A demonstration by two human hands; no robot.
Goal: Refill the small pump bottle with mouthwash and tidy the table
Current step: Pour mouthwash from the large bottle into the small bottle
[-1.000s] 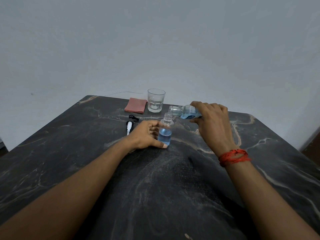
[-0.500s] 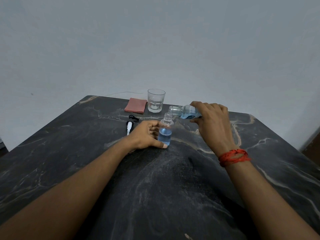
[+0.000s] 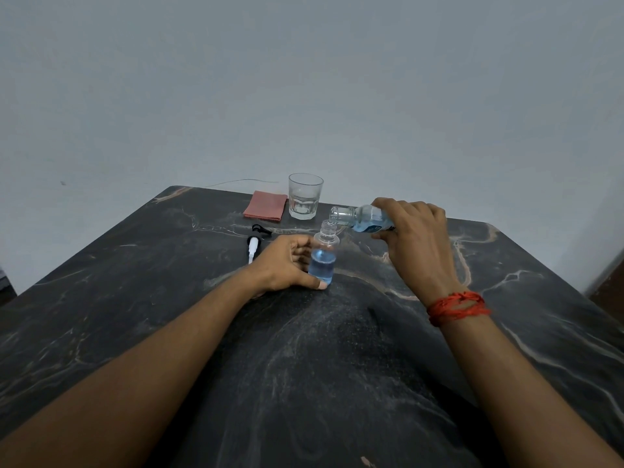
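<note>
Wall: plain pale grey, fills the upper half of the frame and meets the table's far edge.
Table: dark marbled slab with pale veins, fills the lower half. Its far edge crosses mid-frame, with a rounded corner at centre left. The side edges slant out to both frame borders. The widest bare stretches lie at lower left, lower centre between the forearms, and far right.
Right hand: right of centre, raised off the table, with fingers and thumb curled round the mouthwash bottle.
Left hand: centre of the frame, resting on the table. The fingers curl round the small pump bottle and the thumb lies along its base.
Glass: clear tumbler standing upright near the far edge, above centre.
Cloth: folded pink square lying flat, just left of the glass.
Mouthwash bottle: clear with blue liquid, tipped almost level. Its open neck points left, just above the small bottle's mouth.
Small pump bottle: centre of the frame, upright on the table, uncapped, with blue liquid in roughly its lower half.
Pump head: black and white, lying on its side just left of the left hand.
Red thread: wound round the right wrist.
</note>
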